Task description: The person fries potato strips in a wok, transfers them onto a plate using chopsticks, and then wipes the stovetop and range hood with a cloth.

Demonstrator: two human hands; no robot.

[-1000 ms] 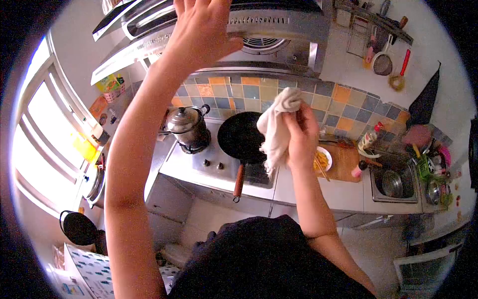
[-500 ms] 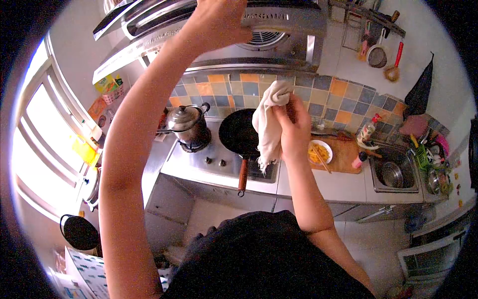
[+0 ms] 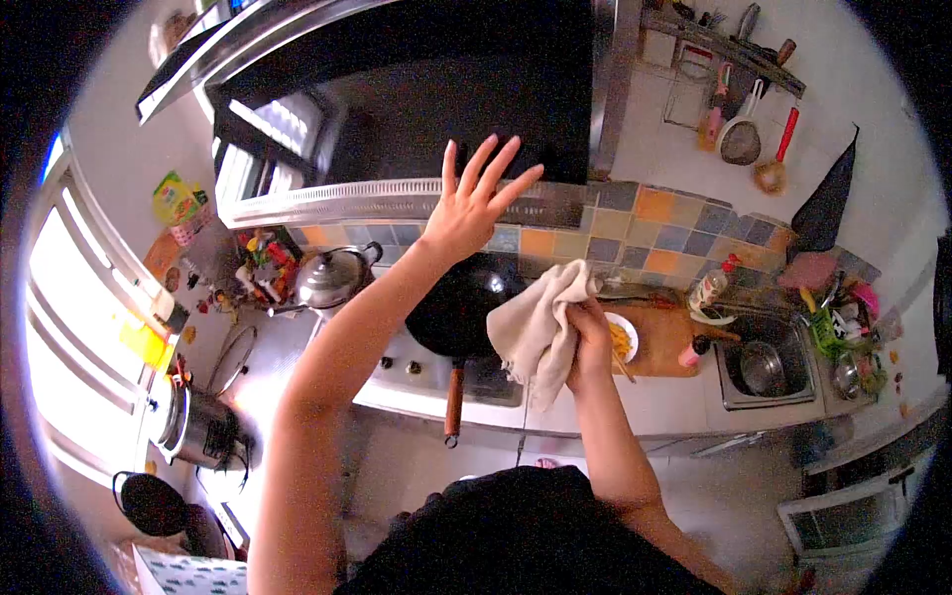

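Note:
My left hand (image 3: 471, 208) is raised with its fingers spread, in front of the lower edge of the range hood (image 3: 397, 109), whose dark glossy panel now faces me. Whether the fingertips touch the panel I cannot tell. A bunched off-white cloth (image 3: 540, 327) hangs from my right hand (image 3: 590, 342), which grips it over the right side of the stove. Below my hands, a black wok (image 3: 446, 322) with a wooden handle (image 3: 454, 402) sits on the stove; my left wrist and the cloth cover parts of it.
On the left burner stands a lidded steel pot (image 3: 332, 280). To the right are a cutting board (image 3: 664, 342), a white bowl of yellow food (image 3: 623, 337), a sink (image 3: 764, 372) and a red-capped bottle (image 3: 709, 288). Utensils hang on the wall, including a strainer (image 3: 741, 141).
My left hand has come down from the hood's top edge to its lower front, fingers now spread. The view has tilted up, showing the hood's panel. My right hand still holds the cloth.

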